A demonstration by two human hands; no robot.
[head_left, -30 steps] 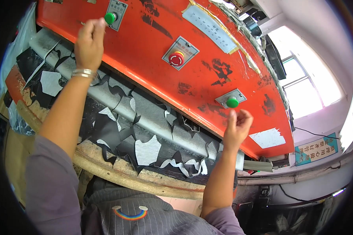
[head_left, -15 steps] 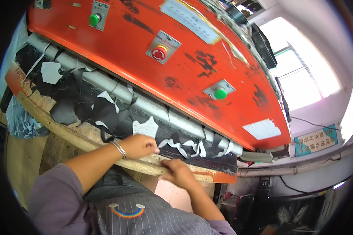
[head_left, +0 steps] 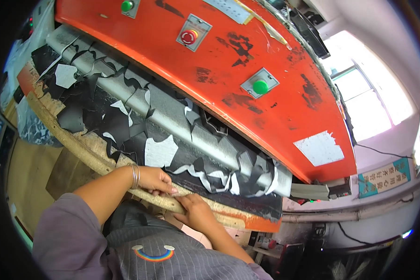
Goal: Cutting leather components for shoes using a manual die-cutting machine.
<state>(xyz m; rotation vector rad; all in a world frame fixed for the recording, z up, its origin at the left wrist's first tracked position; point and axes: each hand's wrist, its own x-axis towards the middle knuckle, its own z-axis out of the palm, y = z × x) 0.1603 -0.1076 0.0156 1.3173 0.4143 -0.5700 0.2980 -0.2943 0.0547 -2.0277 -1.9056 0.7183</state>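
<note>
Over the worn wooden edge board (head_left: pixel 147 198) at the front of the machine bed, my two hands nearly meet. My left hand (head_left: pixel 155 180), with bangles at the wrist, is closed, its fingertips pressed together on the board; anything in them is too small to make out. Just to its right, my right hand (head_left: pixel 196 211) lies on the board's edge, fingers stretched out and thumb apart. Beyond the left hand is a pale cut piece (head_left: pixel 160 152) with pointed corners. Dark sheet scraps (head_left: pixel 113 126) and curled pale strips (head_left: pixel 198 176) cover the black bed.
A large orange machine housing (head_left: pixel 228 74) rises behind the bed, with a red stop button (head_left: pixel 188 37) and green buttons (head_left: pixel 260 87). A grey metal bar (head_left: pixel 168 127) runs along the bed, scraps lying over it. At the left hangs a clear plastic bag (head_left: pixel 35 123).
My left hand has come down to the board's edge, closer to my right hand. More of the grey metal surface now shows between the bed and the orange housing. The view has shifted.
</note>
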